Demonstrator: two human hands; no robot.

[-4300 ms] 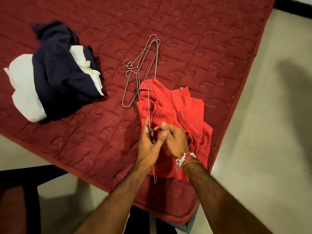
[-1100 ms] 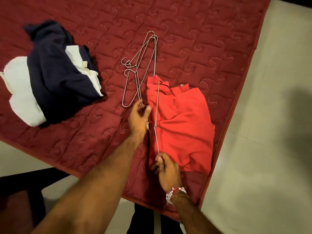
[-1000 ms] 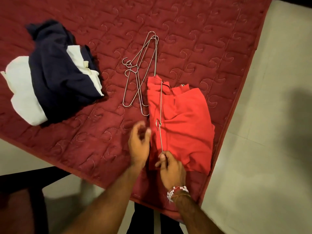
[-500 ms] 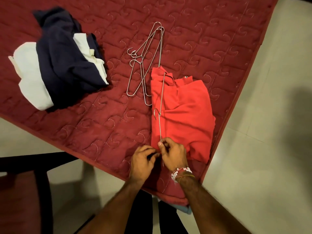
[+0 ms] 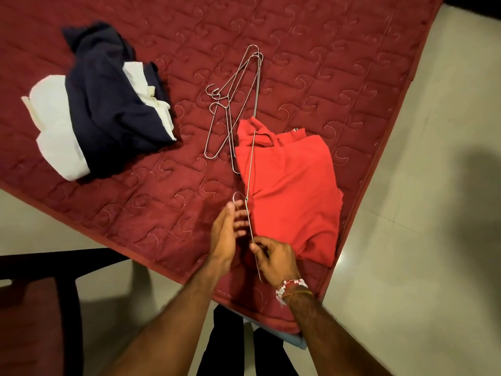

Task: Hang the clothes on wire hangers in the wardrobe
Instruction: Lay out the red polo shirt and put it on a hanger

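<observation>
A: Hand status?
B: Right hand [image 5: 273,260] pinches hanger [image 5: 250,169] wire; left hand [image 5: 226,234] released, fingers straight, beside it.
A: Hanger location?
B: Lower centre, on shirt [image 5: 292,191], on bed [image 5: 325,63]. Upper centre: spare hangers [image 5: 257,85].

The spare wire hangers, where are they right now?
Head view, centre: the spare wire hangers lie on the quilted mattress, between the navy-and-white clothes and the red shirt.
</observation>
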